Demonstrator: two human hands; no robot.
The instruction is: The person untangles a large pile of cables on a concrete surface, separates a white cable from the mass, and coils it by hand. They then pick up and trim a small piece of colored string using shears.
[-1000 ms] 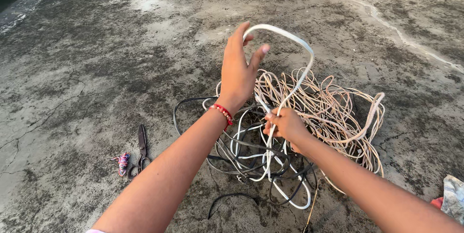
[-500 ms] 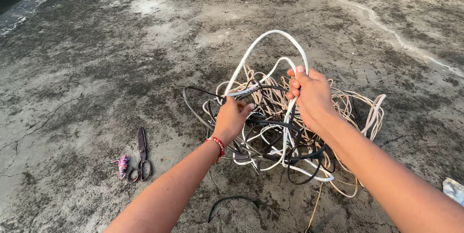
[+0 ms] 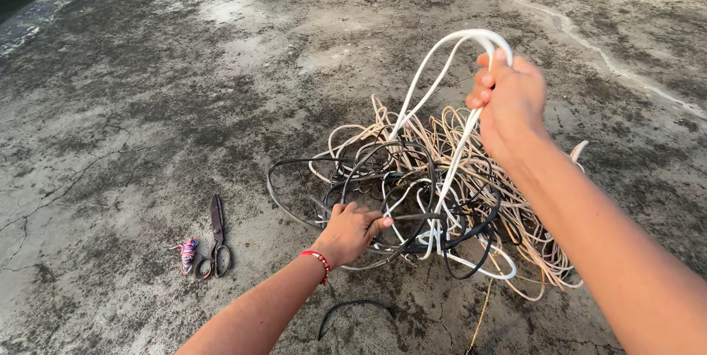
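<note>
White cable (image 3: 442, 75), gripped in the closed fingers of the right hand (image 3: 512, 101), had risen higher toward one o'clock. The left hand (image 3: 350, 231) had dropped, fingers clasping dark cables (image 3: 398, 178) in the tangle on the concrete floor (image 3: 147, 104).

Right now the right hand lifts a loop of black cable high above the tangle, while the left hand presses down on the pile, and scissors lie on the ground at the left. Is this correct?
Not quite. The head view shows the right hand lifting a loop of white cable, not black. The rest holds: the left hand is down on the pile, and the scissors lie on the ground at the left.
</note>
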